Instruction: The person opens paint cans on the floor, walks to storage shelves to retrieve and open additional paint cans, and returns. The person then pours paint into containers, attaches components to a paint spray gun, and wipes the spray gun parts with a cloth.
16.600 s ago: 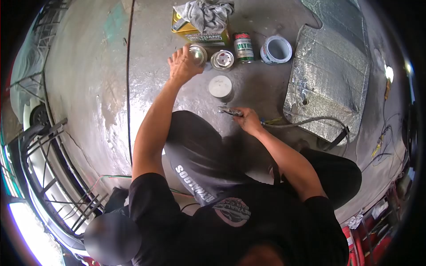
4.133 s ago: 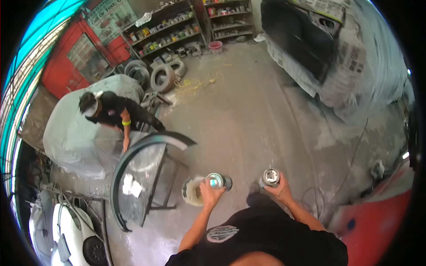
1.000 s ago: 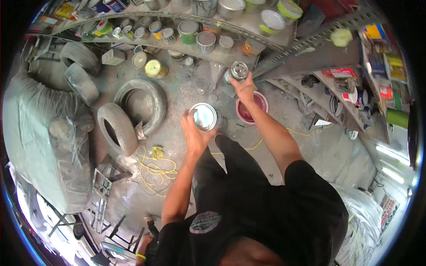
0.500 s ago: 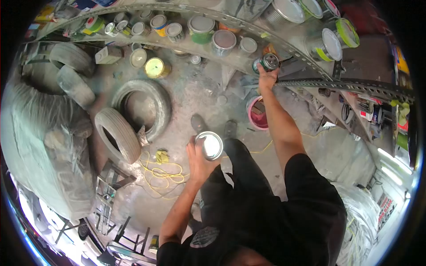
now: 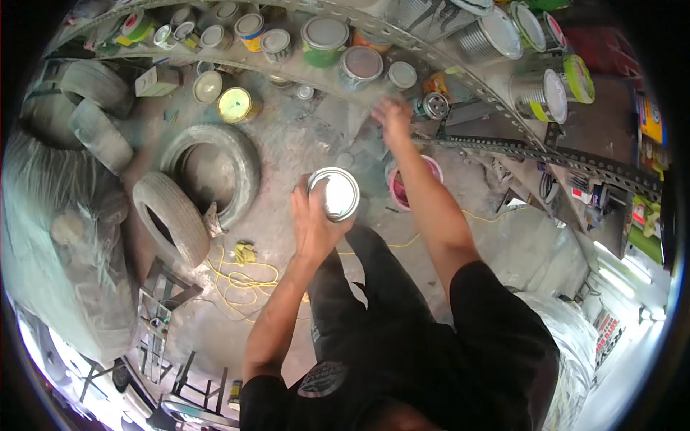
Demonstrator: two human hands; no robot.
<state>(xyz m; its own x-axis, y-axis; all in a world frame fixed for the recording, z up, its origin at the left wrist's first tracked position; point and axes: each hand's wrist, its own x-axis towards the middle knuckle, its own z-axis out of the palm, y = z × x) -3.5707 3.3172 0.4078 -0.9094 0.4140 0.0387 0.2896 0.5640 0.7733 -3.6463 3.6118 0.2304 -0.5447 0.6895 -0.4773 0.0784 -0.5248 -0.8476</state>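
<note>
My left hand (image 5: 313, 224) is wrapped around the side of a metal paint can (image 5: 336, 194) with a shiny silver top, in front of my legs. Slightly blurred, my right hand (image 5: 394, 121) reaches out at the edge of the shelf with its fingers apart and nothing seen in them. Just to its right, a small can with a dark, marked top (image 5: 435, 105) sits on the shelf, apart from the fingers. A grey-lidded can (image 5: 401, 75) stands just beyond my right hand.
A metal shelf (image 5: 503, 149) with several paint cans curves across the far side and right. Below my right forearm stands a pink bucket (image 5: 435, 167). Tyres (image 5: 248, 161) and a yellow cord (image 5: 248, 281) lie on the floor at left.
My right hand has let go of the small can on the shelf and moved left of it. My left hand has raised the paint can slightly farther forward.
</note>
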